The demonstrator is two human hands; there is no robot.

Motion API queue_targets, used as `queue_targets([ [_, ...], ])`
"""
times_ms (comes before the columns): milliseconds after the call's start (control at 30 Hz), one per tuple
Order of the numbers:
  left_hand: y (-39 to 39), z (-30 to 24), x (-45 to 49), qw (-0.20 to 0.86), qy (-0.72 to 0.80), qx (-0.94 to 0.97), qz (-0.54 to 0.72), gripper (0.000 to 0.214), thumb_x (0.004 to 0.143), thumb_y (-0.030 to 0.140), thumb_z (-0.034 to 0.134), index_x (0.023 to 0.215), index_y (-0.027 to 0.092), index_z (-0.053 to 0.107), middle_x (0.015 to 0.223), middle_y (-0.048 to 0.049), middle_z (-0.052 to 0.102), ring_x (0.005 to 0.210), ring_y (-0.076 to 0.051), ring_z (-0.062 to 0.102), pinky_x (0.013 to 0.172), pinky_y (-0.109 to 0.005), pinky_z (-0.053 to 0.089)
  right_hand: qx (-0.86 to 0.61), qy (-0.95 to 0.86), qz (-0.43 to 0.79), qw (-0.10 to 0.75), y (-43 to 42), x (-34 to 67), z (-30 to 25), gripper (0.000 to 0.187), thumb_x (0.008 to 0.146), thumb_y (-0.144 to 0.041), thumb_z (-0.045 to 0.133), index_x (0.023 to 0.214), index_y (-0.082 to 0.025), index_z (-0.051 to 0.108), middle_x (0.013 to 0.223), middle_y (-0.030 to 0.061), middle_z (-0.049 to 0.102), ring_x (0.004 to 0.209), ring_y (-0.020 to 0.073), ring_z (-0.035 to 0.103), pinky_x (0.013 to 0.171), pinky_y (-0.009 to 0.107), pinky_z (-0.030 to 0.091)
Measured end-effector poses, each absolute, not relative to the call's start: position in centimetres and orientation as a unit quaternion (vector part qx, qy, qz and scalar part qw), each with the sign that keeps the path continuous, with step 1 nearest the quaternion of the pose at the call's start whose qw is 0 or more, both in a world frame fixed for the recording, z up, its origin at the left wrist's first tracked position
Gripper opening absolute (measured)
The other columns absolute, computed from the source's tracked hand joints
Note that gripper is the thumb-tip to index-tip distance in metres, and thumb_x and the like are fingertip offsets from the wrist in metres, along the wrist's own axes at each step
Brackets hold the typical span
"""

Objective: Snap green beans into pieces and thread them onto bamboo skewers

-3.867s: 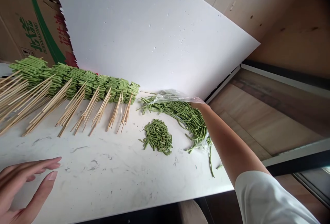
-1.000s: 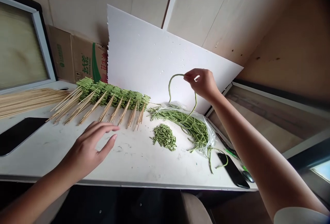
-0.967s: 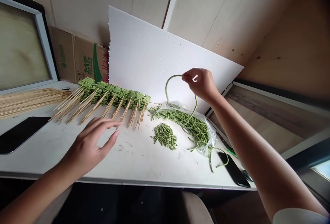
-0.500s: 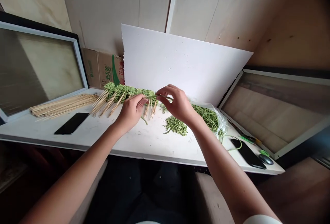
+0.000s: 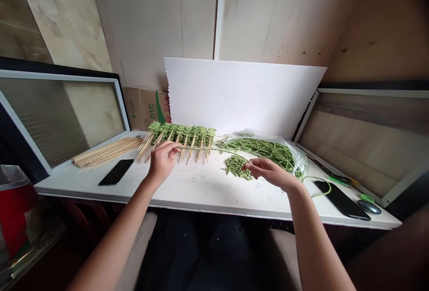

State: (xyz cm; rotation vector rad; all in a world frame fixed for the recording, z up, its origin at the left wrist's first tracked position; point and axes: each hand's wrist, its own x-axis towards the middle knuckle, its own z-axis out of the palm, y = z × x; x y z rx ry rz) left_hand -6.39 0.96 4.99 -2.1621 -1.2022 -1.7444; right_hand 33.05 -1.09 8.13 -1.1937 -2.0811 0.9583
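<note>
A long green bean (image 5: 208, 148) stretches between my hands above the white table. My left hand (image 5: 163, 159) is closed on one end of it, in front of the skewered beans (image 5: 187, 133). With thumb and fingers, my right hand (image 5: 268, 171) pinches the other end, over a small heap of short bean pieces (image 5: 236, 166). Wooden sticks of the skewers point toward me. Behind my right hand, a clear plastic bag (image 5: 300, 159) holds many uncut long beans (image 5: 268, 148).
Bare bamboo skewers (image 5: 107, 151) lie at the left by a black phone (image 5: 116, 172). Another phone (image 5: 342, 201), a mouse (image 5: 369, 206) and a green tape roll (image 5: 367, 197) sit at the right. A white board (image 5: 244, 96) and a cardboard box (image 5: 147, 107) stand behind. Framed panels flank the table.
My hands have moved apart, the right one going right and down, so the bean now spans between them. The camera view has shifted, showing more at the left.
</note>
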Motion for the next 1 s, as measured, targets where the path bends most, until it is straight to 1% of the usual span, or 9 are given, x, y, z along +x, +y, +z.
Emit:
queue_targets([
  [167, 2.5, 0.8, -7.9, 0.011, -0.467, -0.767, -0.440, 0.026, 0.096, 0.017, 0.057, 0.096, 0.022, 0.083, 0.099, -0.0074, 0.080, 0.101, -0.026, 0.069, 0.103, -0.044, 0.048, -0.514, -0.769, 0.298, 0.237, -2.1, 33.9, 8.2, 0.060, 0.097, -0.072, 0.051, 0.119, -0.025, 0.083, 0.094, 0.0086, 0.072, 0.085, 0.0231, 0.063, 0.082, 0.037, 0.054],
  [267, 3.0, -0.2, -10.1, -0.061, -0.487, -0.791, -0.365, 0.020, 0.094, 0.026, 0.064, 0.092, 0.022, 0.084, 0.104, -0.0095, 0.080, 0.107, -0.029, 0.067, 0.103, -0.045, 0.050, -0.504, -0.786, 0.296, 0.200, -2.6, 34.0, 8.3, 0.057, 0.097, -0.068, 0.054, 0.119, -0.023, 0.083, 0.082, 0.0074, 0.071, 0.080, 0.0233, 0.065, 0.075, 0.035, 0.054],
  [367, 2.9, -0.7, -12.3, -0.133, -0.514, -0.784, -0.321, 0.022, 0.091, 0.035, 0.067, 0.092, 0.021, 0.084, 0.110, -0.0119, 0.080, 0.107, -0.031, 0.069, 0.101, -0.045, 0.052, -0.498, -0.800, 0.287, 0.171, -2.7, 33.9, 8.2, 0.049, 0.094, -0.064, 0.063, 0.113, -0.024, 0.085, 0.085, 0.0078, 0.078, 0.080, 0.0246, 0.070, 0.068, 0.033, 0.054],
  [500, 2.4, -1.5, -13.3, -0.185, -0.543, -0.769, -0.280, 0.028, 0.088, 0.041, 0.070, 0.099, 0.020, 0.084, 0.115, -0.0138, 0.080, 0.110, -0.033, 0.071, 0.102, -0.044, 0.054, -0.487, -0.796, 0.280, 0.225, -2.6, 32.9, 8.2, 0.039, 0.089, -0.059, 0.073, 0.104, -0.026, 0.086, 0.097, 0.0086, 0.083, 0.087, 0.0278, 0.076, 0.075, 0.036, 0.060],
  [600, 1.9, -1.6, -12.5, -0.184, -0.558, -0.770, -0.247, 0.031, 0.085, 0.041, 0.072, 0.107, 0.022, 0.084, 0.123, -0.0147, 0.077, 0.116, -0.035, 0.071, 0.104, -0.044, 0.054, -0.472, -0.785, 0.289, 0.278, -2.9, 31.3, 8.3, 0.037, 0.086, -0.058, 0.077, 0.101, -0.026, 0.086, 0.095, 0.0082, 0.084, 0.087, 0.0290, 0.079, 0.076, 0.038, 0.062],
  [733, 0.1, 0.6, -9.2, -0.170, -0.511, -0.779, -0.320, 0.036, 0.096, 0.039, 0.059, 0.119, 0.021, 0.081, 0.132, -0.0133, 0.075, 0.130, -0.032, 0.065, 0.115, -0.043, 0.049, -0.460, -0.780, 0.261, 0.334, -3.7, 28.3, 7.8, 0.034, 0.083, -0.057, 0.081, 0.094, -0.025, 0.086, 0.089, 0.0084, 0.083, 0.077, 0.0281, 0.078, 0.068, 0.038, 0.062],
  [833, -2.2, 2.6, -5.1, -0.227, -0.449, -0.761, -0.410, 0.045, 0.106, 0.048, 0.049, 0.129, 0.019, 0.075, 0.131, -0.0134, 0.076, 0.125, -0.029, 0.069, 0.110, -0.042, 0.053, -0.437, -0.785, 0.236, 0.370, -4.0, 25.7, 6.8, 0.031, 0.084, -0.056, 0.081, 0.092, -0.026, 0.086, 0.087, 0.0084, 0.083, 0.071, 0.0269, 0.075, 0.066, 0.040, 0.061],
  [933, -4.5, 3.3, -1.1, -0.314, -0.400, -0.758, -0.409, 0.048, 0.103, 0.056, 0.060, 0.135, 0.022, 0.072, 0.130, -0.0124, 0.076, 0.121, -0.028, 0.072, 0.101, -0.039, 0.058, -0.415, -0.786, 0.231, 0.395, -4.2, 23.7, 5.8, 0.031, 0.087, -0.056, 0.079, 0.095, -0.027, 0.085, 0.091, 0.0082, 0.083, 0.071, 0.0266, 0.075, 0.066, 0.040, 0.061],
  [1000, -5.4, 3.1, 0.8, -0.348, -0.370, -0.758, -0.409, 0.045, 0.097, 0.054, 0.071, 0.127, 0.021, 0.076, 0.121, -0.0124, 0.079, 0.111, -0.027, 0.075, 0.094, -0.036, 0.060, -0.399, -0.789, 0.242, 0.400, -4.3, 23.1, 5.5, 0.032, 0.088, -0.056, 0.079, 0.096, -0.026, 0.085, 0.092, 0.0084, 0.083, 0.074, 0.0259, 0.075, 0.066, 0.039, 0.061],
])
